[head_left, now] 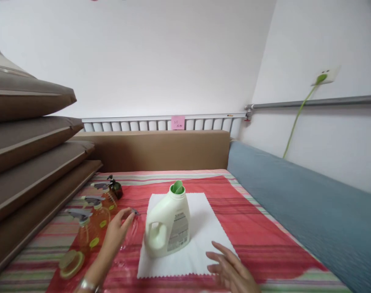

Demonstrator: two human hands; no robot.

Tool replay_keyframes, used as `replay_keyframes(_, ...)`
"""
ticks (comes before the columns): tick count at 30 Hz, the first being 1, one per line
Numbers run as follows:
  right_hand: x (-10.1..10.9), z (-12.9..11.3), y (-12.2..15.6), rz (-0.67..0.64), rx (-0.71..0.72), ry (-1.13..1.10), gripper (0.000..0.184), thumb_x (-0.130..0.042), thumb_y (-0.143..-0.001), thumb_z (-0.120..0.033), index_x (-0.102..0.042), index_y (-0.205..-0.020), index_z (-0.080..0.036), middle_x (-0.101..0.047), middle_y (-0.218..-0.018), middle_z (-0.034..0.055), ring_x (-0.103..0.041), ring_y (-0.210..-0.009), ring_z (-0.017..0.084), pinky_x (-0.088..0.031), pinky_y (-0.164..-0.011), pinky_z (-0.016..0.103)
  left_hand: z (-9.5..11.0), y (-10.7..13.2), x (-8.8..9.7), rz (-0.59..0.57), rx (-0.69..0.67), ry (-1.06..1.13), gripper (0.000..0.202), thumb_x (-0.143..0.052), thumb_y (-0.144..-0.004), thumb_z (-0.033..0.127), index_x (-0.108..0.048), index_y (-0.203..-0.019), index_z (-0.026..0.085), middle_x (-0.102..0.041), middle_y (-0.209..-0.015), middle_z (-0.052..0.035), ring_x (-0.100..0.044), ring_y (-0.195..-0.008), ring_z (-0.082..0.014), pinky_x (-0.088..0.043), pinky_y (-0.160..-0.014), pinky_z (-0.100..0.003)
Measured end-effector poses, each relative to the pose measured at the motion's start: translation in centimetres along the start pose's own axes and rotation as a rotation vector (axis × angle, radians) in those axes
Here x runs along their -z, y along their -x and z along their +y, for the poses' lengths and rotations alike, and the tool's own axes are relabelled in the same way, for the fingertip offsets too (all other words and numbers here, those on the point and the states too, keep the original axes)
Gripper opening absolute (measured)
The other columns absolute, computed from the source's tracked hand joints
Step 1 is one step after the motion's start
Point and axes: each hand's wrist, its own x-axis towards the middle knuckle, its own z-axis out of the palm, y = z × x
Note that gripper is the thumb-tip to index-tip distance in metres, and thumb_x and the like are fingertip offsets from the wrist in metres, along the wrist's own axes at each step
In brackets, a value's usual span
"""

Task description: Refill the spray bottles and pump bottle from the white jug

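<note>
My left hand (121, 226) reaches in on the left, its thumb and finger closing together at a small grey top (136, 212). Beneath that top a clear, see-through plastic body (131, 234) shows faintly; its exact kind is hard to make out. My right hand (228, 266), fingers spread, hovers over the lower right edge of the white cloth (200, 219) and holds nothing. Between both hands a pale green detergent jug (173, 221) stands upright on the cloth, with a green spout (177, 187) in its uncapped mouth.
Left of my left arm stand orange-tinted spray bottles (100, 217) with grey heads, a dark pump bottle (116, 188) and a round yellowish container (71, 264). Stacked brown cushions (36, 138) rise at far left. A blue-grey padded side (295, 195) borders the right.
</note>
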Motion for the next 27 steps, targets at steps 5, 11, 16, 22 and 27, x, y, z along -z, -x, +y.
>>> replay_keyframes(5,-2.8,-4.5,1.2,-0.096,0.111,0.058,0.051,-0.074,-0.062,-0.049,-0.063,-0.104,-0.022,-0.069,-0.100,0.0110,-0.064,-0.078,0.024,-0.047,-0.071,0.037,5.1,6.7,1.6,0.094,-0.006,0.236,0.035,-0.062,-0.069,0.052,-0.069,-0.078,0.019,-0.069,-0.074,-0.0056,-0.061,-0.074,-0.0221,-0.046,-0.070,-0.027)
replay_keyframes(11,-3.7,-7.3,3.0,-0.181,0.168,0.112,0.058,-0.069,-0.062,-0.058,-0.058,-0.109,-0.025,-0.065,-0.111,0.0112,-0.062,-0.089,0.028,-0.046,-0.079,0.044,11.5,9.9,3.8,0.201,-0.135,0.377,0.031,-0.061,-0.074,0.047,-0.068,-0.070,0.018,-0.063,-0.062,-0.0037,-0.055,-0.063,-0.0176,-0.042,-0.063,-0.024)
replay_keyframes(16,-3.1,-8.1,5.2,-0.132,0.189,0.119,0.061,-0.070,-0.057,-0.061,-0.060,-0.106,-0.026,-0.063,-0.113,0.0131,-0.061,-0.089,0.031,-0.047,-0.078,0.047,13.7,12.0,4.6,0.248,-0.242,0.466,0.029,-0.055,-0.081,0.042,-0.066,-0.069,0.018,-0.054,-0.056,-0.0003,-0.049,-0.059,-0.0147,-0.038,-0.062,-0.024)
replay_keyframes(22,-3.3,-8.9,6.6,-0.108,0.331,0.161,0.054,-0.067,-0.061,-0.060,-0.062,-0.102,-0.025,-0.066,-0.107,0.0136,-0.062,-0.080,0.029,-0.049,-0.072,0.044,12.9,11.6,4.9,0.269,-0.197,0.548,0.035,-0.053,-0.080,0.046,-0.064,-0.063,0.017,-0.051,-0.052,0.0001,-0.046,-0.053,-0.0135,-0.036,-0.056,-0.025)
replay_keyframes(27,-3.0,-10.3,3.9,-0.045,0.558,0.357,0.053,-0.045,-0.073,-0.068,-0.068,-0.081,-0.021,-0.068,-0.083,0.0123,-0.062,-0.075,0.026,-0.049,-0.069,0.039,11.2,8.3,6.4,0.222,-0.134,0.462,0.051,-0.042,-0.083,0.054,-0.059,-0.053,0.016,-0.044,-0.043,0.0008,-0.038,-0.043,-0.0111,-0.030,-0.045,-0.024)
